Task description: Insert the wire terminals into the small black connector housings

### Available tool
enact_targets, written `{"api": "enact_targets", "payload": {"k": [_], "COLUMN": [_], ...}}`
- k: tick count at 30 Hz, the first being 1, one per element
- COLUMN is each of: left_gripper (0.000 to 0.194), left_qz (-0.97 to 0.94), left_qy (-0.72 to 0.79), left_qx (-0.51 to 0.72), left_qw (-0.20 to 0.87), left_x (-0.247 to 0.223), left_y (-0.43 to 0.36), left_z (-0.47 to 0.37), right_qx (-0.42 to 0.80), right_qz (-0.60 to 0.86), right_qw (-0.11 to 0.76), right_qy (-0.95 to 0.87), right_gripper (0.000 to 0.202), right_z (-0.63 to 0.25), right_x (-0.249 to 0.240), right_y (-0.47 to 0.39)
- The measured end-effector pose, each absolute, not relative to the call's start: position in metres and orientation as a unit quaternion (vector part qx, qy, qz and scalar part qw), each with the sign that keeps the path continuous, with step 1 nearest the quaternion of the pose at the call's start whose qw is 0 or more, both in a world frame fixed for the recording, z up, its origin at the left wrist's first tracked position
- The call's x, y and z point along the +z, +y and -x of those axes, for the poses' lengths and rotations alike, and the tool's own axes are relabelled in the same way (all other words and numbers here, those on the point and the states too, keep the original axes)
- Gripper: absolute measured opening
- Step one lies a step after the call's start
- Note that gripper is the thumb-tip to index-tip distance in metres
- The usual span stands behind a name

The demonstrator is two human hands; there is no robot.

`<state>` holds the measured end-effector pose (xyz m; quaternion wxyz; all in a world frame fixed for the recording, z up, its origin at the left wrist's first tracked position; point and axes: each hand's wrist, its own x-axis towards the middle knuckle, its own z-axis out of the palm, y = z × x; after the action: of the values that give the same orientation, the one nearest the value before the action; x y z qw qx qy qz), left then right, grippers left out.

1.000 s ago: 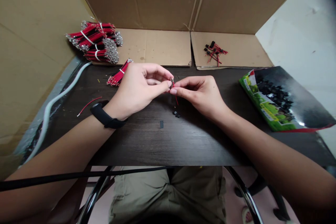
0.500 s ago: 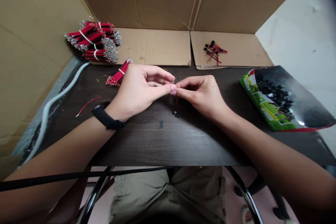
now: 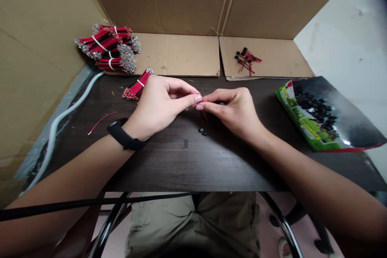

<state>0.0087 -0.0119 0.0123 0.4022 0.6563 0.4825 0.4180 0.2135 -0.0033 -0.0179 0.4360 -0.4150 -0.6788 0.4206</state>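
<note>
**Two-Handed Fingertip Hold: Position and Orientation**

My right hand (image 3: 236,107) is clamped on a thin red insulated wire (image 3: 205,116), thumb and index finger pressed together. My left hand (image 3: 165,100) meets it there, thumb and index fingertips close together beside a small silver-coloured metal tip (image 3: 199,94). I cannot tell what my left fingertips clamp; they cover it.

Wire position: above the middle of the dark wood-grain tabletop (image 3: 151,171), between my hands. Long axis: steeply inclined in view. The visible free end points down toward my body and slightly right; the middle of the length is hidden by my fingers.

Adjacent items:
- Small black plastic connector pieces (image 3: 202,132): on the tabletop, just below the wire's free end in view.
- Loose curved red wire (image 3: 102,122): left of my left wrist, its silver terminal pointing toward me and left.
- White-banded bundle of red and black wires (image 3: 138,84): behind my left hand, silver terminals pointing away and right.
</note>
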Motion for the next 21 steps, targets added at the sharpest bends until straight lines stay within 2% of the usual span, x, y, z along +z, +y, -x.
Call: {"api": "enact_targets", "payload": {"k": [10, 17, 21], "left_gripper": [0.002, 0.002, 0.003], "left_qz": [-0.658, -0.645, -0.64], "left_qy": [0.47, 0.458, 0.456], "left_qx": [0.411, 0.448, 0.453], "left_qw": [0.42, 0.417, 0.42], "left_x": [0.012, 0.0085, 0.007], "left_y": [-0.0109, -0.0103, -0.0104], "left_z": [-0.0083, -0.0091, -0.0088], "right_qx": [0.366, 0.468, 0.479], "right_qz": [0.412, 0.422, 0.417], "right_qw": [0.44, 0.453, 0.461], "right_qy": [-0.708, -0.631, -0.62], "right_gripper": [0.033, 0.041, 0.036], "right_z": [-0.2144, -0.2084, -0.2087], "right_x": [-0.0185, -0.0188, -0.0191], "right_y": [-0.0062, -0.0054, -0.0049]}}
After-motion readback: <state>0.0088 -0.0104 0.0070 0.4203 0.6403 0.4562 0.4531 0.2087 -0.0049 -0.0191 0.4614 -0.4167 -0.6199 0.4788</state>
